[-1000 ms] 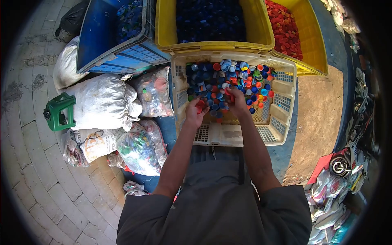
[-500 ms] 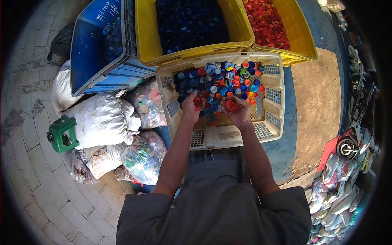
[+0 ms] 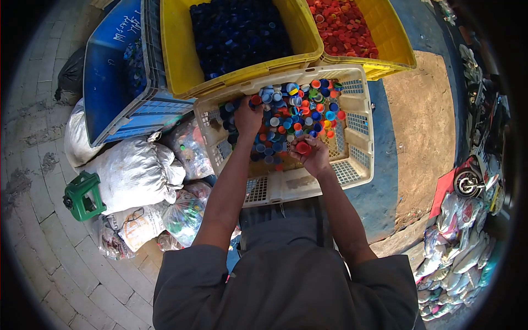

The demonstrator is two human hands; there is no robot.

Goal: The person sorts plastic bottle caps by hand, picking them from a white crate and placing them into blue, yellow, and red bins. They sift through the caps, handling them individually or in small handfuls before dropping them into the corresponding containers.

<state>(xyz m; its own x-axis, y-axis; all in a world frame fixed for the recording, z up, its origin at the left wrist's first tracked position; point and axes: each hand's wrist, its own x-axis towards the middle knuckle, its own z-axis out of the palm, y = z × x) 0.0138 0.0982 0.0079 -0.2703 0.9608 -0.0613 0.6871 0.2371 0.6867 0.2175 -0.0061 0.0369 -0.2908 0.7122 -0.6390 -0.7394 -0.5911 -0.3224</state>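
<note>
Mixed bottle caps (image 3: 283, 124) in blue, red, white, orange and green lie in a cream perforated crate (image 3: 300, 191) in front of me. Over the crate's left part is my left hand (image 3: 248, 118), its fingers closed on a red bottle cap (image 3: 256, 100). My right hand (image 3: 314, 158), above the near side of the pile, is curled palm up around another red bottle cap (image 3: 302, 147). Whether more caps sit inside either hand is hidden by the fingers.
Behind the crate stand a yellow bin (image 3: 242, 77) of dark blue caps and a second yellow bin (image 3: 393, 33) of red caps. A blue crate (image 3: 113, 71) is at left, above white sacks (image 3: 132, 173) and a green jerrycan (image 3: 85, 197). Plastic bags (image 3: 454, 264) heap at right.
My left hand has moved away from me to the crate's far left, keeping a red cap. The right hand stays near the front of the pile, holding its cap. The view has shifted slightly.
</note>
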